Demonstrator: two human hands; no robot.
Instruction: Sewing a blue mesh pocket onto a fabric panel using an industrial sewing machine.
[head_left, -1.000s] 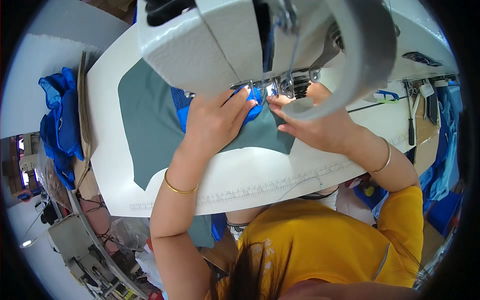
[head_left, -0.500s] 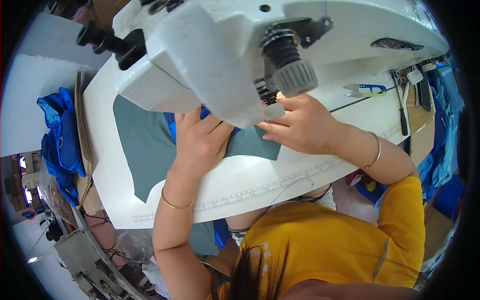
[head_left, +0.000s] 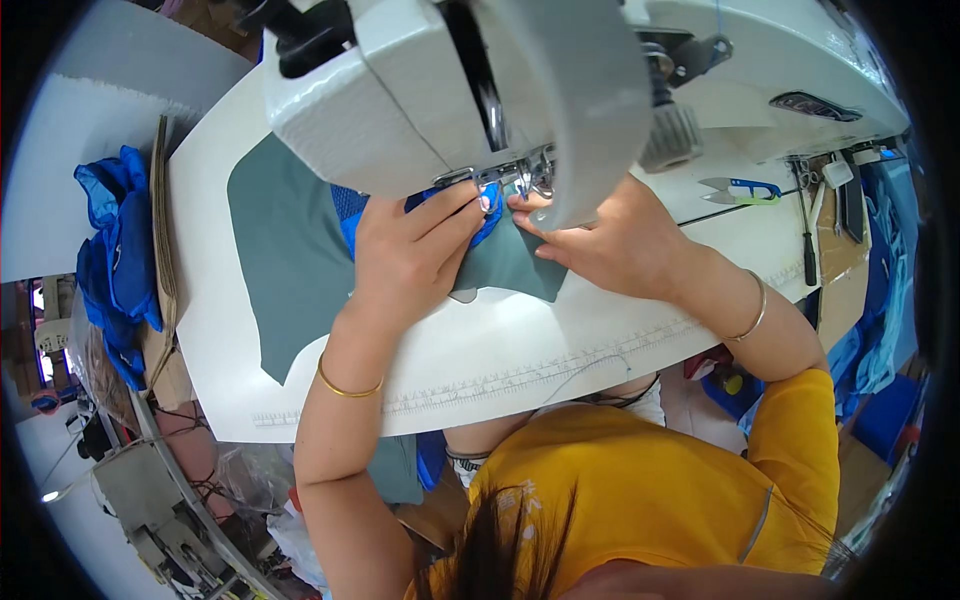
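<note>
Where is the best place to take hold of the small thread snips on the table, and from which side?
Probably take the snips by the blue handle end, coming from above on the right. They lie flat and apart from the hands, with the pale blades pointing left toward the sewing machine.
</note>
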